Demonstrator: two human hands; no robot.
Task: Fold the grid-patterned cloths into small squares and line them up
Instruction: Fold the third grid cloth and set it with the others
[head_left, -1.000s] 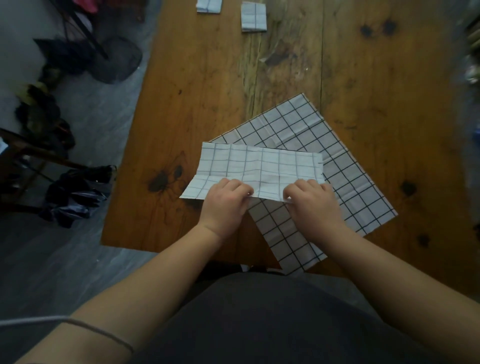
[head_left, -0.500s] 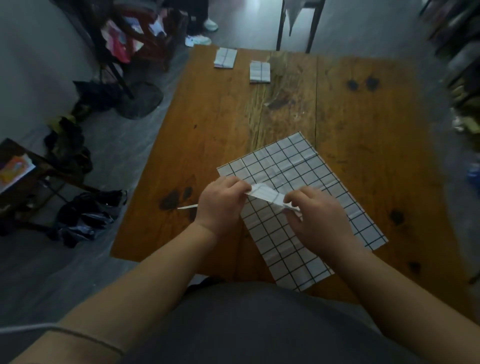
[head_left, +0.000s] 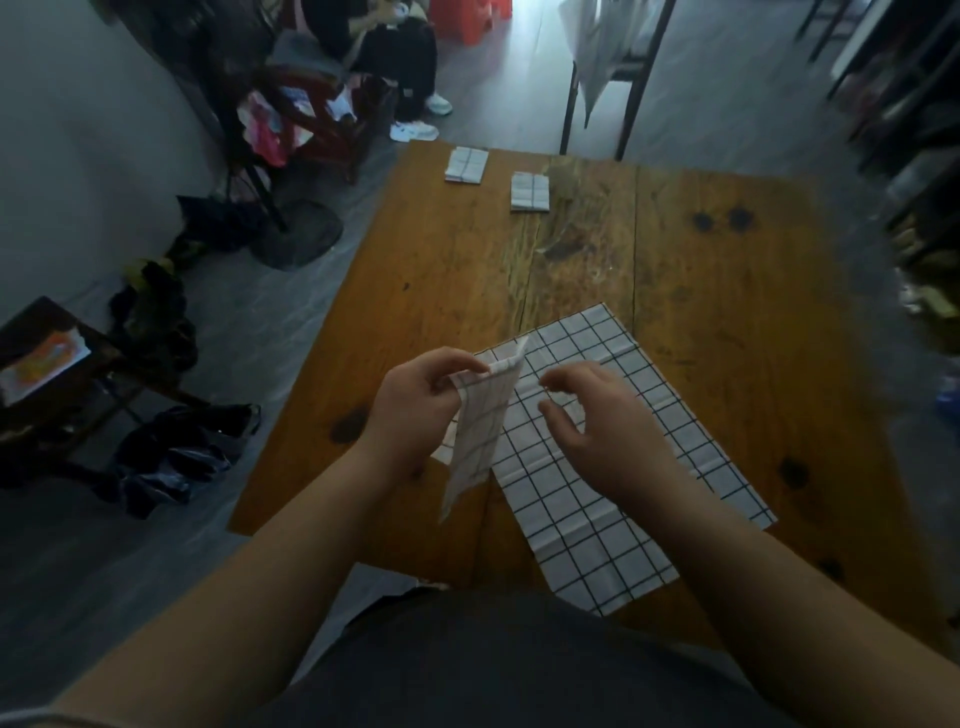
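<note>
White folded cloth (head_left: 480, 426), long axis downward from left hand (head_left: 415, 410)

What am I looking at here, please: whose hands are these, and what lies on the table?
No machine: a person wears a head camera that looks down at their own bare hands. The left hand pinches a partly folded grid cloth by its top edge, so it hangs over the wooden table. The right hand hovers beside it, holding nothing. An unfolded grid cloth lies flat underneath. At the far edge sit the left folded square and the right folded square.
</note>
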